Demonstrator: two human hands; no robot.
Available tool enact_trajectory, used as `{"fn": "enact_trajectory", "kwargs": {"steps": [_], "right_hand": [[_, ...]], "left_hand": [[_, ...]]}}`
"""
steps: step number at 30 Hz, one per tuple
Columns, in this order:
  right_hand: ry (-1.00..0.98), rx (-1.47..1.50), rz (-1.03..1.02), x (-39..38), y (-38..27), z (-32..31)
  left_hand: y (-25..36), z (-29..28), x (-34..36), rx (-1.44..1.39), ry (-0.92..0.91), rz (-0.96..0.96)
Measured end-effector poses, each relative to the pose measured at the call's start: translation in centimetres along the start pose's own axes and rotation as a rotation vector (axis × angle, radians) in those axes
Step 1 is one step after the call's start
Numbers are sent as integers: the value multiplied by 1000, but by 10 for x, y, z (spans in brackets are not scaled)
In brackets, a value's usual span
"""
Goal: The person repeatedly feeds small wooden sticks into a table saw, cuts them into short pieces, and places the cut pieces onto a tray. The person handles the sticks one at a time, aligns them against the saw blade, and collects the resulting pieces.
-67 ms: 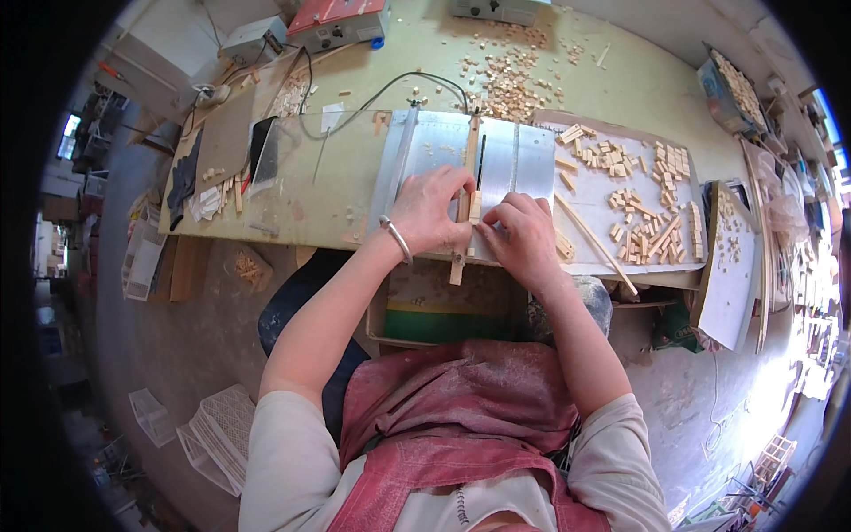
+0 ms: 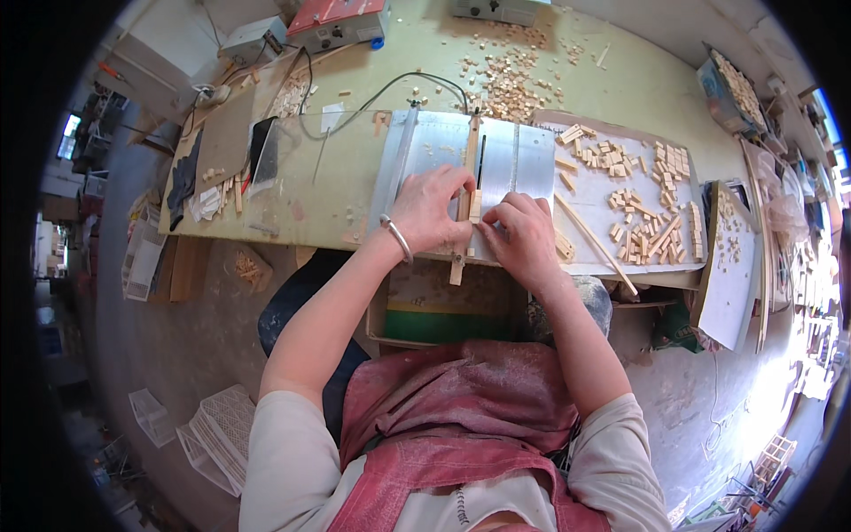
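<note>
A small pale wooden block [image 2: 476, 206] lies against a wooden guide strip [image 2: 472, 146] on a silver metal saw table [image 2: 532, 160]. My left hand [image 2: 431, 211], with a bracelet at the wrist, is curled over the strip, its index finger and thumb closed about the block. From the other side my right hand [image 2: 521, 232] is bent in a pinch, its fingertips at the block's near end. Just beyond the block a narrow dark slot [image 2: 482, 160] runs through the metal. The fingers partly hide the block and the strip.
Right of the metal, a white board [image 2: 585, 195] bears many cut wooden blocks and a long wooden stick [image 2: 596, 246]. A heap of offcuts [image 2: 514, 84] lies behind. A clear sheet [image 2: 292, 182] is at left; a black cable [image 2: 381, 93] crosses the bench. Below sits an open drawer [image 2: 425, 324].
</note>
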State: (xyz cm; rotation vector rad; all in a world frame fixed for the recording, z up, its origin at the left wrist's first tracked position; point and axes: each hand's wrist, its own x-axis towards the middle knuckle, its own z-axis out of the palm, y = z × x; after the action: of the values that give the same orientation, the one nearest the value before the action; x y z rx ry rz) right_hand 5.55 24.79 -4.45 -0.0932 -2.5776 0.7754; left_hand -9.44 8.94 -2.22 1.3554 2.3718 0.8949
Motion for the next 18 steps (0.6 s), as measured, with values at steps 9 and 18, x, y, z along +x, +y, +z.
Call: {"fn": "enact_trajectory", "kwargs": {"steps": [9,18], "right_hand": [[176,108,204,1,11,-10],[423,429,482,-7,45,-21]], "left_hand": [[-4,1,9,-61,54,4],[-13,1,25,-51,66,-10]]}}
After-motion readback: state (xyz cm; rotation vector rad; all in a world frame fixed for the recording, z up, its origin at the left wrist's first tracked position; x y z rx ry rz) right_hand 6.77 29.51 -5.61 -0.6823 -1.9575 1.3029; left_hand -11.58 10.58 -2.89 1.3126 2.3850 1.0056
